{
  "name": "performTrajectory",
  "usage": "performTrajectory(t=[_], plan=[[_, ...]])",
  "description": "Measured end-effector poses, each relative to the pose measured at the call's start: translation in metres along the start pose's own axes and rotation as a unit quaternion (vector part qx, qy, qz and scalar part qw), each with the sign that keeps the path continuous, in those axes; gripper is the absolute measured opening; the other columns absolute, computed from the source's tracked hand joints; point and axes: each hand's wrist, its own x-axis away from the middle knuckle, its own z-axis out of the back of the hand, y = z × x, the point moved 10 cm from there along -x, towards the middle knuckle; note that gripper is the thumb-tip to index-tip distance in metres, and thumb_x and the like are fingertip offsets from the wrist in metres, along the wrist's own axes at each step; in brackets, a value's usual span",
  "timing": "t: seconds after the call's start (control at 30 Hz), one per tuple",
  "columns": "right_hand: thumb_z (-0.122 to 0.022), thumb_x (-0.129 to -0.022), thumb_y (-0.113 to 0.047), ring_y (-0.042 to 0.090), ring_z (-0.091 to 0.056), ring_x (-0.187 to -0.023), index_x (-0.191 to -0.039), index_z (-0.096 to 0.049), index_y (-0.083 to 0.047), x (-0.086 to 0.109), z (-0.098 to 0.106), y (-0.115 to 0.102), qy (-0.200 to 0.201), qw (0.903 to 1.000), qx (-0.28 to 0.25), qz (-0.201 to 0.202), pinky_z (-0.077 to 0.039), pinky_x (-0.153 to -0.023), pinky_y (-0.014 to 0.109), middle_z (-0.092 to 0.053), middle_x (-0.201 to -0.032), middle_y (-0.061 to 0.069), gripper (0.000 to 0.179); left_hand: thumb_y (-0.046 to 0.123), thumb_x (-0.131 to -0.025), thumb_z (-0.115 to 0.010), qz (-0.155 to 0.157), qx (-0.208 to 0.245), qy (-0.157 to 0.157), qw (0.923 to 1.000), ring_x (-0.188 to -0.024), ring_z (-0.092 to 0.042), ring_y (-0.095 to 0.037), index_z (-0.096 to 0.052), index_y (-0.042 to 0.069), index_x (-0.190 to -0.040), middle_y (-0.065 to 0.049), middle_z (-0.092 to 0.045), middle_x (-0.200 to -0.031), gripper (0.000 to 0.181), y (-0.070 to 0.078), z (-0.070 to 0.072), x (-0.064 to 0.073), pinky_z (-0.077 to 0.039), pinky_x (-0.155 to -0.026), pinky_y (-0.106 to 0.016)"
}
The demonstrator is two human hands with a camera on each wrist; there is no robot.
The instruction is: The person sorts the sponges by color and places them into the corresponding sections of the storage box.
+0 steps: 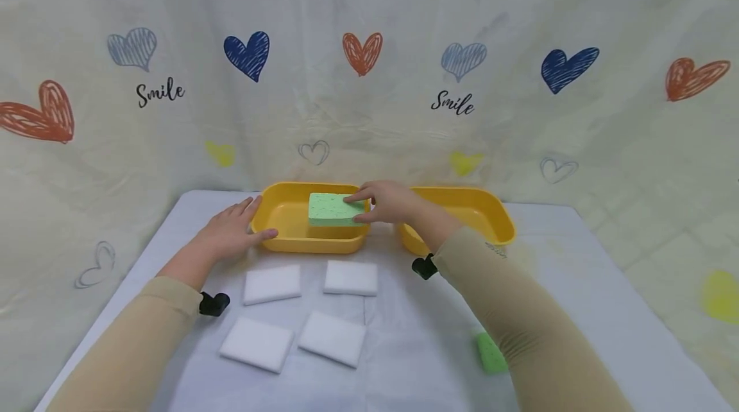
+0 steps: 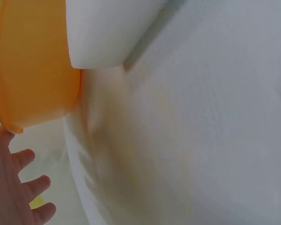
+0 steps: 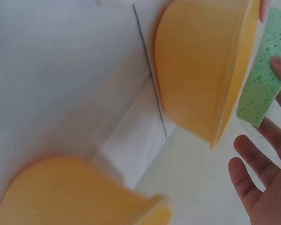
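Note:
A green sponge (image 1: 329, 210) is pinched between the thumb and fingers of my right hand (image 1: 394, 201), over the right side of the left yellow tub (image 1: 314, 246). The right wrist view shows the sponge (image 3: 262, 77) just above the tub's rim. My left hand (image 1: 228, 232) rests at that tub's left end, its fingers spread along the rim and its thumb over the front edge. In the left wrist view the fingertips of the left hand (image 2: 14, 183) reach past the tub wall (image 2: 35, 65).
A second yellow tub (image 1: 491, 219) stands to the right, partly behind my right wrist. Several white sponges (image 1: 350, 278) lie in front of the left tub. Another green sponge (image 1: 491, 354) lies at the front right, partly hidden by my right sleeve. A patterned sheet hangs behind the table.

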Motion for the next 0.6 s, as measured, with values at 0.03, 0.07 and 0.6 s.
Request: performTrajectory(t=[0.03,0.07,0.6], plan=[[-0.071,-0.088,-0.051,0.020,-0.057,-0.114,-0.138,-0.059,-0.038,-0.006,-0.003,-0.002,-0.004,1.0000,0.007,0.000,-0.046,-0.100,0.038,-0.057,-0.136,-0.003,0.052,0.082,-0.087,-0.039,-0.001,0.001,0.000,1.0000,-0.146,-0.011,-0.049,0.000,0.011,-0.160,-0.023,-0.008,-0.163,0.109,0.000,0.000,0.000,-0.010,-0.115,-0.067],[-0.070,-0.088,-0.052,0.020,-0.055,-0.117,-0.138,-0.059,-0.039,-0.010,-0.006,-0.004,-0.010,0.9999,0.010,-0.004,-0.044,-0.102,0.039,-0.057,-0.136,-0.003,0.052,0.082,-0.087,-0.039,-0.002,0.001,0.000,1.0000,-0.146,-0.011,-0.049,0.000,0.011,-0.160,-0.023,-0.008,-0.163,0.109,0.001,0.000,0.000,-0.011,-0.115,-0.067],[-0.071,-0.090,-0.047,0.019,-0.048,-0.133,-0.136,-0.062,-0.036,-0.067,-0.047,-0.038,-0.062,0.9975,0.012,-0.032,-0.036,-0.112,0.037,-0.056,-0.142,-0.004,0.048,0.083,-0.085,-0.038,-0.003,0.000,0.007,1.0000,-0.146,-0.013,-0.047,0.000,0.012,-0.160,-0.021,-0.008,-0.164,0.110,-0.002,-0.002,-0.006,-0.014,-0.115,-0.066]])
